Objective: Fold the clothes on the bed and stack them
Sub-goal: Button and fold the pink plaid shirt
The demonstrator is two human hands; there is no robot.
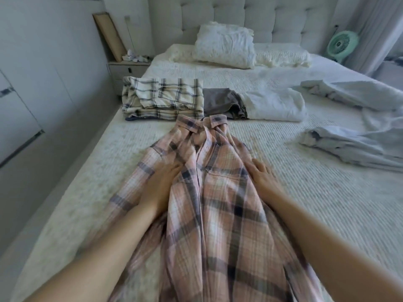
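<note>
On the bed, near its left side, one pink plaid shirt lies spread with its front up. Its long axis runs from the near edge toward the headboard, collar at the far end and hem nearest the camera. Two hands lie on it. The left hand rests flat on the shirt's left part, fingers straight and relaxed, pressing the cloth. The right hand touches the shirt's right edge beside the chest pocket, fingers extended and slightly spread; it grips nothing.

Just beyond the collar sits one stack of folded cream plaid clothes, with a dark blue layer showing at the bottom. Beside it to the right lie one grey garment and one white garment, touching each other. Two pale blue garments lie unfolded on the right side of the bed: a farther one and a nearer one.

Two pillows rest against the headboard. One nightstand stands at the left, and one green fan at the right.
</note>
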